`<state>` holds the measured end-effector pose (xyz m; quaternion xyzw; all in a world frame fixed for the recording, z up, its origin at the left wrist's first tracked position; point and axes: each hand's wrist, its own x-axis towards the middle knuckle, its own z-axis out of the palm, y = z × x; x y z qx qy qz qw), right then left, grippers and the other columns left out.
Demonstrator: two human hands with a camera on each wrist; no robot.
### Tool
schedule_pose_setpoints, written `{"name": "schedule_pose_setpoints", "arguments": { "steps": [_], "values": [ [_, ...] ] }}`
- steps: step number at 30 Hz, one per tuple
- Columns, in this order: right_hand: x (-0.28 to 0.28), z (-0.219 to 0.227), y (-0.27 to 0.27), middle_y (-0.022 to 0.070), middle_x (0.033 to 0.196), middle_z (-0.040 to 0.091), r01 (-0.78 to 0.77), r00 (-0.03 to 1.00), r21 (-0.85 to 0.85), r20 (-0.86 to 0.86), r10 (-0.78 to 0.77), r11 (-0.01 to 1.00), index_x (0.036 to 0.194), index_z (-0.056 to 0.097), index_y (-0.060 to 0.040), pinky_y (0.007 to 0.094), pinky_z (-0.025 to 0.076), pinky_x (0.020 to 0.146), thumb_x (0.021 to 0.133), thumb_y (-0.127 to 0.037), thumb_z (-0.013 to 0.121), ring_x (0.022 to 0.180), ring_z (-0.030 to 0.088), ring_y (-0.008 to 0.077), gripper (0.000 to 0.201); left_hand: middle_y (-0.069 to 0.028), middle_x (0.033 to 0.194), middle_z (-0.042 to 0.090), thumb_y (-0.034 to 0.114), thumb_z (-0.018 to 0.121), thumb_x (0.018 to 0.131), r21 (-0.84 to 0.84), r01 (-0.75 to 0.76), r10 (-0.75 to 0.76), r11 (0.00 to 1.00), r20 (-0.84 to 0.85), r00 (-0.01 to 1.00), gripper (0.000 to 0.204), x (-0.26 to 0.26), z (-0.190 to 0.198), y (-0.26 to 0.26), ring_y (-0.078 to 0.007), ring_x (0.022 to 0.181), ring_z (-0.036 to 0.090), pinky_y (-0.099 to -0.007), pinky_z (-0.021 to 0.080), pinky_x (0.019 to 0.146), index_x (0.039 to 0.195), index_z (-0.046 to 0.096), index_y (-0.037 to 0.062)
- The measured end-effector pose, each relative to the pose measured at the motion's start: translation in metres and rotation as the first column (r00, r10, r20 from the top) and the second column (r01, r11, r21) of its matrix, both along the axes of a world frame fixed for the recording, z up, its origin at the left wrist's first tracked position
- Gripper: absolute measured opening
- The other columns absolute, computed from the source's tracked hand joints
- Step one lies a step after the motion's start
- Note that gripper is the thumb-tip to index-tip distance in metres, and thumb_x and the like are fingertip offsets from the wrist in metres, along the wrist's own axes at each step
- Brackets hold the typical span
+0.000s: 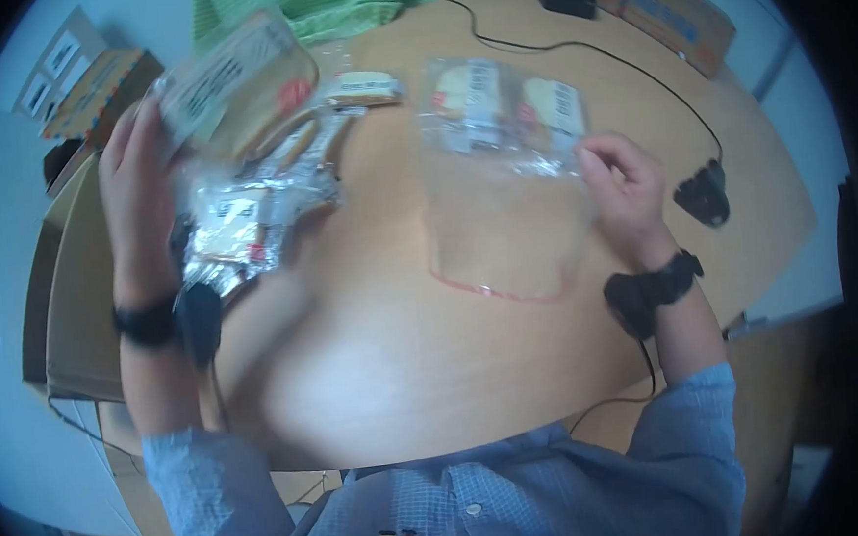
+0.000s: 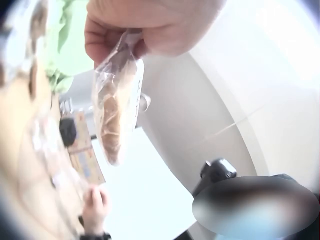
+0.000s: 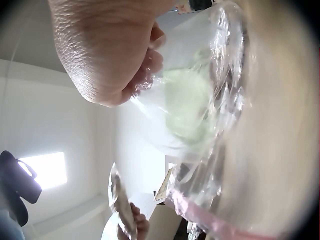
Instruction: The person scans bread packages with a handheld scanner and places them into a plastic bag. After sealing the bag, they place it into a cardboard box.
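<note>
My left hand (image 1: 138, 192) grips a bread-like snack in a clear printed wrapper (image 1: 241, 88), raised over the left of the table. In the left wrist view the wrapped snack (image 2: 119, 112) hangs edge-on from the fingers. On the right, my right hand (image 1: 631, 192) pinches the side of a clear plastic bag (image 1: 510, 219) with a red strip along its near edge. Two wrapped snacks (image 1: 552, 113) lie at the bag's far end. The right wrist view shows the bag (image 3: 187, 105) held partly spread, its film blurring what lies behind.
Several wrapped snacks (image 1: 232, 226) lie heaped below the left hand, with another packet (image 1: 364, 87) behind them. A green cloth (image 1: 335, 8) lies at the back. An open cardboard box (image 1: 82, 299) stands left. A black device (image 1: 703, 194) with a cable sits right; a carton (image 1: 679, 17) stands behind.
</note>
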<state>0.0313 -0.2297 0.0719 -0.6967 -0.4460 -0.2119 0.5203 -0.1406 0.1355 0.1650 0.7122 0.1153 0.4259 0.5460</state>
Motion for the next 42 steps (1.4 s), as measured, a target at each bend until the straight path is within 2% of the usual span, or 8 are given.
{"name": "schedule_pose_setpoints", "arguments": {
  "steps": [7, 10, 13, 14, 22, 30, 36, 42],
  "values": [
    [-0.003, 0.005, 0.0, -0.0014, 0.061, 0.054, -0.07, 0.997, 0.021, 0.018, 0.069, 0.997, 0.079, 0.06, -0.0005, 0.0173, 0.036, 0.046, 0.08, -0.005, 0.06, 0.051, 0.045, 0.0019, 0.005, -0.0062, 0.092, 0.06, 0.021, 0.047, 0.091, -0.641, 0.346, -0.635, 0.685, -0.292, 0.715, 0.026, -0.076, -0.057, -0.125, -0.0127, 0.083, 0.057, -0.0244, 0.046, 0.073, 0.104, 0.055, 0.0001],
    [-0.004, 0.007, 0.0, -0.001, 0.06, 0.053, -0.119, 0.992, 0.026, 0.039, 0.118, 0.993, 0.077, 0.059, -0.0009, 0.0177, 0.036, 0.046, 0.079, -0.005, 0.059, 0.05, 0.045, 0.0024, 0.004, -0.0078, 0.095, 0.059, 0.022, 0.042, 0.094, -0.893, 0.192, -0.695, 0.408, -0.168, 0.699, 0.027, -0.062, -0.071, -0.161, -0.0148, 0.084, 0.057, -0.0259, 0.047, 0.069, 0.109, 0.051, 0.0011],
    [-0.004, 0.009, -0.001, -0.0004, 0.06, 0.053, -0.146, 0.985, 0.0, 0.092, 0.145, 0.989, 0.076, 0.059, -0.0013, 0.018, 0.035, 0.045, 0.078, -0.004, 0.057, 0.049, 0.045, 0.0029, 0.004, -0.0061, 0.103, 0.059, 0.025, 0.043, 0.093, -0.923, 0.345, -0.665, 0.169, 0.151, 0.731, 0.03, -0.043, -0.104, -0.156, -0.0165, 0.088, 0.058, -0.0289, 0.051, 0.069, 0.115, 0.048, 0.0056],
    [-0.005, 0.009, -0.001, 0.0, 0.059, 0.052, -0.159, 0.984, -0.002, 0.079, 0.158, 0.987, 0.075, 0.059, -0.0014, 0.0183, 0.036, 0.045, 0.078, -0.004, 0.058, 0.049, 0.045, 0.0034, 0.003, -0.0067, 0.11, 0.055, 0.025, 0.039, 0.095, -0.922, 0.155, -0.493, 0.356, -0.044, 0.869, 0.03, -0.025, -0.086, -0.178, -0.0175, 0.096, 0.055, -0.0328, 0.051, 0.074, 0.119, 0.045, 0.0084],
    [-0.015, 0.005, 0.007, 0.0041, 0.059, 0.052, -0.241, 0.967, -0.028, 0.08, 0.242, 0.97, 0.072, 0.058, -0.0022, 0.0228, 0.038, 0.044, 0.073, -0.002, 0.058, 0.048, 0.047, 0.0099, 0.001, -0.0104, 0.114, 0.049, 0.022, 0.027, 0.098, -0.821, 0.521, -0.51, 0.233, 0.353, 0.784, 0.029, 0.08, -0.108, -0.226, -0.0218, 0.102, 0.052, -0.0405, 0.045, 0.087, 0.118, 0.039, 0.0056],
    [-0.012, 0.015, 0.001, 0.0051, 0.06, 0.053, -0.192, 0.977, -0.043, 0.086, 0.195, 0.981, 0.071, 0.057, -0.0046, 0.0267, 0.041, 0.047, 0.07, -0.005, 0.062, 0.05, 0.051, 0.0151, 0.005, -0.0099, 0.112, 0.05, 0.024, 0.026, 0.098, -0.849, 0.498, -0.516, 0.178, 0.351, 0.782, 0.03, 0.097, -0.111, -0.244, -0.0208, 0.098, 0.053, -0.0379, 0.049, 0.08, 0.119, 0.04, 0.0062],
    [-0.009, 0.019, -0.001, 0.0073, 0.074, 0.057, 0.202, 0.915, -0.243, 0.392, -0.094, 0.949, 0.081, 0.058, -0.0053, 0.0316, 0.046, 0.062, 0.068, -0.018, 0.068, 0.067, 0.057, 0.0235, 0.021, -0.0094, 0.114, 0.051, 0.023, 0.029, 0.097, -0.851, 0.511, -0.423, 0.122, 0.421, 0.802, 0.029, 0.105, -0.126, -0.214, -0.0203, 0.098, 0.054, -0.0376, 0.049, 0.081, 0.119, 0.04, 0.0074],
    [-0.009, 0.01, 0.003, 0.0077, 0.071, 0.057, 0.051, 0.942, -0.382, 0.324, 0.082, 0.923, 0.072, 0.058, -0.0051, 0.0348, 0.046, 0.059, 0.073, -0.012, 0.062, 0.066, 0.058, 0.0255, 0.007, -0.0098, 0.116, 0.049, 0.013, 0.036, 0.094, -0.779, 0.614, -0.613, 0.13, 0.423, 0.667, 0.032, 0.101, -0.127, -0.233, -0.0213, 0.107, 0.051, -0.0373, 0.047, 0.086, 0.126, 0.036, 0.0087]
  ]
}}
